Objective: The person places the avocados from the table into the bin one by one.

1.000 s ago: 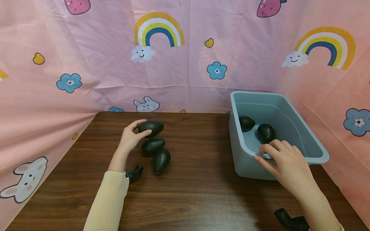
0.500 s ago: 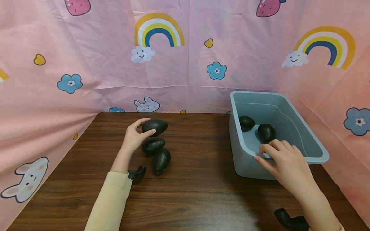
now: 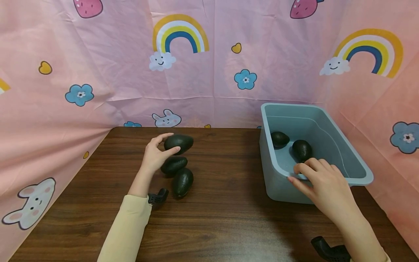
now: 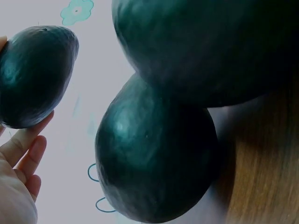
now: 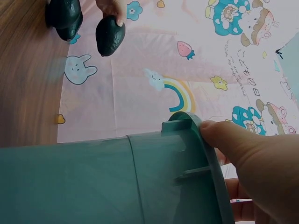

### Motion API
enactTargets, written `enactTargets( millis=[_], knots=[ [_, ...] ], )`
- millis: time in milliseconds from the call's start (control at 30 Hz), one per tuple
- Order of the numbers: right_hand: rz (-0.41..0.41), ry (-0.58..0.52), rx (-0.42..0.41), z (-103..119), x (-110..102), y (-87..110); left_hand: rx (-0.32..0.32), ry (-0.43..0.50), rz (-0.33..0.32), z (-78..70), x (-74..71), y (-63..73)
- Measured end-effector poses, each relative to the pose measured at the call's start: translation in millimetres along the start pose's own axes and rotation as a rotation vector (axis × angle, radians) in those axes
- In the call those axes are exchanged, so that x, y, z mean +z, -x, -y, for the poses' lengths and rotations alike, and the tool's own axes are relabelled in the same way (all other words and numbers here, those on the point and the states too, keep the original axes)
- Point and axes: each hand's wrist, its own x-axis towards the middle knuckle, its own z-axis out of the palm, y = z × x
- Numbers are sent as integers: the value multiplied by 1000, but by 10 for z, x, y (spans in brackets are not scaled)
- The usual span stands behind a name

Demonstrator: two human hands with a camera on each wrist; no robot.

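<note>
My left hand (image 3: pixel 154 155) grips a dark green avocado (image 3: pixel 180 142) between thumb and fingers, its pointed end to the right. In the right wrist view this avocado (image 5: pixel 110 36) hangs clear of the tabletop. Two more avocados, one lying crosswise (image 3: pixel 174 166) and one closer to me (image 3: pixel 183 182), rest against each other on the table just below it. At the right, my right hand (image 3: pixel 324 189) pinches the near rim of a blue-grey plastic bin (image 3: pixel 284 187), thumb outside and fingers inside. Inside the bin lie two avocados (image 3: pixel 279 139), apart from each other.
The brown wooden table (image 3: pixel 216 218) ends at a pink patterned cloth (image 3: pixel 216 80) that hangs behind and along both sides. Black wrist mounts (image 3: pixel 330 251) sit on both forearms. A stretch of tabletop lies between the avocados and the bin wall.
My left hand has moved a little to the right and slightly upward in the head view, carrying the avocado with it. The right hand and bin stay where they were.
</note>
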Motion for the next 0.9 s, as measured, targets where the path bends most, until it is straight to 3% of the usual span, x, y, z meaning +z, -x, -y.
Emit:
enactTargets(
  millis=[533,900],
  knots=[
    [7,-2,1,2,-13,8,133,3,-29,-142,104,44],
    [-11,5,-5,-2,7,5,118,-7,-21,-264,161,90]
  ],
)
